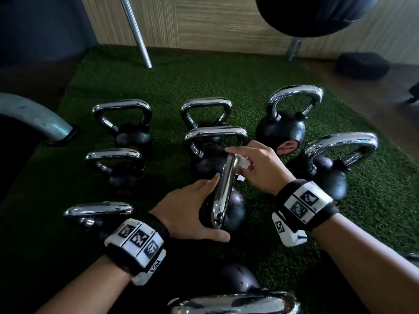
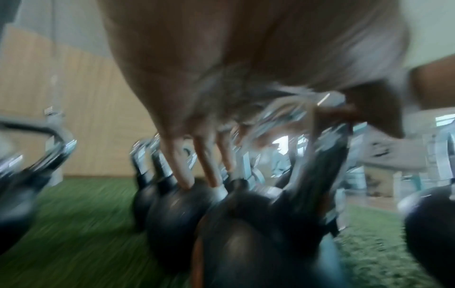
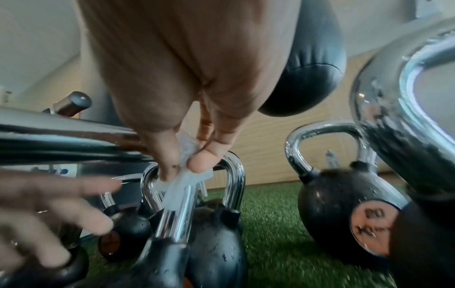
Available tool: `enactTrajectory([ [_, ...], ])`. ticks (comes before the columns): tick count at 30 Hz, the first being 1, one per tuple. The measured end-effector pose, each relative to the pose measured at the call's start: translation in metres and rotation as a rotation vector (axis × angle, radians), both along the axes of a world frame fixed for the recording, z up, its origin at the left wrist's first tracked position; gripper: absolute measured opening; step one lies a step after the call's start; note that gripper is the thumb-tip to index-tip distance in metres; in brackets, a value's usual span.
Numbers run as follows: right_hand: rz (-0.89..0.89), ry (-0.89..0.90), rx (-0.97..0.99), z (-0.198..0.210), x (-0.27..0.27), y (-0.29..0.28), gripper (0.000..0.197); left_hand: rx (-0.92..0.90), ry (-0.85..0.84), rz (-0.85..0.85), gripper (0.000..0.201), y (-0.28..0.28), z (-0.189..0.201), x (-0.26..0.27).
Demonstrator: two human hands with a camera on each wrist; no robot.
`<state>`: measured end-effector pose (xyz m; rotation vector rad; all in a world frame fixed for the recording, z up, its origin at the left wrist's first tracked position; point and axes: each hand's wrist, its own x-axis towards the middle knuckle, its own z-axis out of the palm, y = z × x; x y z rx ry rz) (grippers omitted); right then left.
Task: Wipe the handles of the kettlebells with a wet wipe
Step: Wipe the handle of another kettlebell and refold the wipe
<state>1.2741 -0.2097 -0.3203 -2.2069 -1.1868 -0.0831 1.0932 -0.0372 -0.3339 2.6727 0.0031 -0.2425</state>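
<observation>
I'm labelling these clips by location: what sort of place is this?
Most likely a gym or home workout corner. Several chrome-handled kettlebells stand on green artificial turf, and a black punching bag hangs above by a wood-panelled wall.

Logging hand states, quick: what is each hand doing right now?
Left hand: open, fingers straight, steadying the kettlebell.
Right hand: pinching the wipe on that kettlebell's handle.
</observation>
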Motion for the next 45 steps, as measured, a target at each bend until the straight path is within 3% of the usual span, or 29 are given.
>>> enactTrajectory([
  [3, 0.100, -0.034, -0.078, 0.004, 0.006, 0.007, 0.054, 0.190, -0.203, 0.073, 0.116, -0.024, 0.027, -0.008],
  [6, 0.123, -0.054, -0.108, 0.008, 0.006, 0.007, 0.047, 0.178, -0.286, 0.180, 0.076, -0.043, 0.029, -0.008],
  [8, 0.109, -0.071, -0.141, 0.012, 0.003, 0.009, 0.047, 0.107, -0.239, 0.214, 0.068, -0.045, 0.029, -0.009],
  [11, 0.072, -0.073, -0.218, 0.023, -0.004, 0.010, 0.049, 0.137, -0.160, 0.172, 0.077, -0.038, 0.031, -0.011],
  [16, -0.050, -0.040, -0.280, 0.030, -0.022, -0.015, 0.024, 0.278, -0.079, 0.106, 0.081, -0.010, 0.044, -0.009],
  [18, -0.114, -0.033, -0.284, 0.028, -0.029, -0.029, 0.026, 0.303, -0.034, 0.125, 0.064, 0.001, 0.050, -0.009],
  [20, -0.158, -0.009, -0.279, 0.026, -0.038, -0.044, 0.024, 0.293, -0.038, 0.162, 0.031, 0.010, 0.052, -0.004],
  [21, -0.169, 0.001, -0.266, 0.025, -0.043, -0.051, 0.022, 0.269, -0.047, 0.183, 0.027, 0.013, 0.051, -0.001],
  [24, -0.181, 0.041, -0.195, 0.023, -0.050, -0.062, 0.027, 0.158, -0.092, 0.155, 0.026, 0.018, 0.047, 0.007],
  [31, -0.203, 0.028, -0.132, 0.014, -0.043, -0.059, 0.035, 0.128, -0.161, 0.180, 0.032, 0.014, 0.041, 0.003],
  [32, -0.203, 0.029, -0.123, 0.012, -0.045, -0.059, 0.037, 0.129, -0.136, 0.188, 0.037, 0.013, 0.044, 0.002],
  [35, -0.247, 0.041, -0.117, 0.018, -0.049, -0.066, 0.041, 0.182, 0.048, 0.154, 0.078, 0.004, 0.062, -0.009],
  [37, -0.300, 0.080, -0.079, 0.032, -0.057, -0.077, 0.044, 0.162, 0.071, 0.136, 0.080, -0.007, 0.072, -0.036],
  [40, -0.298, 0.113, -0.078, 0.064, -0.083, -0.096, 0.036, -0.111, 0.018, 0.189, 0.070, -0.019, 0.076, -0.093],
  [42, -0.277, 0.125, -0.128, 0.086, -0.108, -0.106, 0.022, -0.287, 0.084, 0.266, 0.074, -0.024, 0.071, -0.130],
  [45, -0.262, 0.156, -0.208, 0.119, -0.147, -0.119, 0.010, -0.402, 0.159, 0.332, 0.080, -0.030, 0.053, -0.161],
])
